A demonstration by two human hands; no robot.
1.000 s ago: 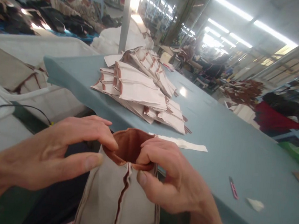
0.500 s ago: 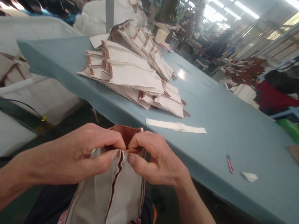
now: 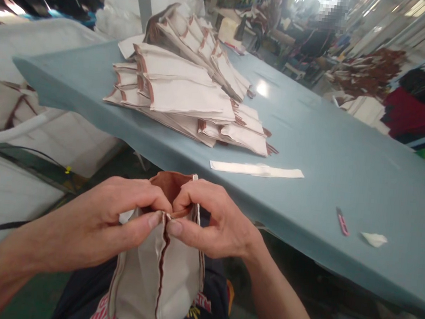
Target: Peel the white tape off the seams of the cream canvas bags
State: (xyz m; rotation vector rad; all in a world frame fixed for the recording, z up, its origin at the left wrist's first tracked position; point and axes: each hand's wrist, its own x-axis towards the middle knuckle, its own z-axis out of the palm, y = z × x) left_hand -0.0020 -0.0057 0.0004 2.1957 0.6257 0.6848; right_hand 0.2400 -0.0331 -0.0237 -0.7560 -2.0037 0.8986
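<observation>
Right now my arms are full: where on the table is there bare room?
The widest free patch: the table between strip, knife and far edge. Smaller: its left corner, beside the pile. Crowded: under the pile, and off the near edge, where left hand and right hand hold the bag.

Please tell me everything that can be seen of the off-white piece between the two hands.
The off-white piece looks like leather or stiff cloth, with a brown inner side showing at its open top. A dark brown seam runs down its front; seam edges line both sides. It is held opening upward over the person's dark clothing. The left hand and right hand pinch its rim beside the seam, fingers inside, thumbs outside.
</observation>
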